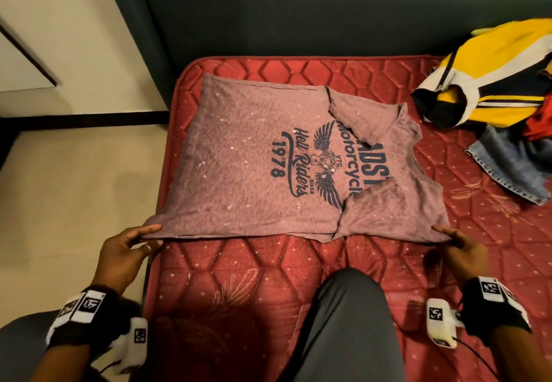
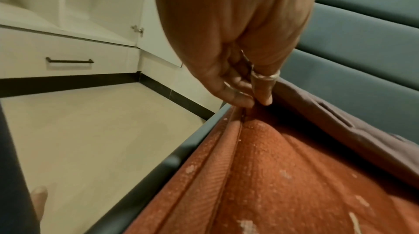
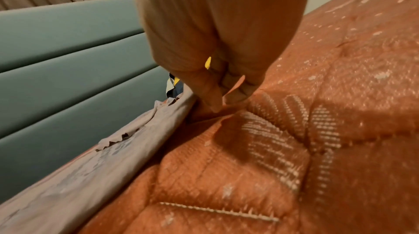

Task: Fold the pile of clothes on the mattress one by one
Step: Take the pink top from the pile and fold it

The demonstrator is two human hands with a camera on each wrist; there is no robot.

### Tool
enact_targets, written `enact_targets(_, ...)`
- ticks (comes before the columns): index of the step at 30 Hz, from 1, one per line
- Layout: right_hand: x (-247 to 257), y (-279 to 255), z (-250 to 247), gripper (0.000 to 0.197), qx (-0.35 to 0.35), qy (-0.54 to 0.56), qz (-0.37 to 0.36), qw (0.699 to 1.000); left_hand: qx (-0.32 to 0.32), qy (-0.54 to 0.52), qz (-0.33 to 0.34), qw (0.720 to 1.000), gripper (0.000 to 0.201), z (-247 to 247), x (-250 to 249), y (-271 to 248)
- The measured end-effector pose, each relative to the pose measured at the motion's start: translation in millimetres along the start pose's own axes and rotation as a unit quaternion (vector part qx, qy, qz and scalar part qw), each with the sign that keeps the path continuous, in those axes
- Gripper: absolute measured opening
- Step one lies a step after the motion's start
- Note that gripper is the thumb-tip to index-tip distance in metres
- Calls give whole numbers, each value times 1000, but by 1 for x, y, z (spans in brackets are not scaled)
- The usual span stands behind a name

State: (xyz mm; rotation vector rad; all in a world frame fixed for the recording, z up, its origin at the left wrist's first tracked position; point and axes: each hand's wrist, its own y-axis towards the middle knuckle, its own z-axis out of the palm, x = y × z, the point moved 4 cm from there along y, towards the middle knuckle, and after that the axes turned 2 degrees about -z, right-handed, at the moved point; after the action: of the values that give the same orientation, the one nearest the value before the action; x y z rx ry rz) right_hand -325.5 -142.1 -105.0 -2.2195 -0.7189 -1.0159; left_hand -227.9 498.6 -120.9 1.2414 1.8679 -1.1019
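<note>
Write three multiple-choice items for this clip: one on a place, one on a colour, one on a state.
1. Where does the pile of unfolded clothes lie?
A. on the mattress's far right
B. on the floor
C. on the person's knee

2. What colour is the print on the T-shirt?
A. white
B. dark blue
C. yellow

3. How are the T-shirt's sleeves?
A. spread out flat
B. folded in over the front
C. hanging off the mattress

Answers: 1 A, the pile sits on the red mattress by its far right edge. 2 B, the lettering is dark blue. 3 B, both sleeves overlap the print, while the left hand and right hand pinch the near corners.
</note>
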Motion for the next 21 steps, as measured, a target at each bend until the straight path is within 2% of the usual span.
enact_targets(5, 2, 15, -15, 39, -17, -106, -103, 989, -55, 142, 118, 981, 31, -3, -1, 9)
enact_targets(8, -3, 19, -24, 33, -4, -183, -147, 972, -72, 177, 148, 970, 18, -8, 0, 8)
enact_targets(12, -23, 16, -39, 32, 10, -239, -203, 949, -84, 219, 122, 964, 8, -14, 12, -4)
enact_targets(18, -40, 5, -57, 33, 54, -246, -191, 949, -54, 301, 88, 948, 7, -28, 12, -20)
enact_targets(21, -32, 2, -62, 39, 109, -204, -151, 961, -21, 283, 68, 956, 9, -39, 24, -9)
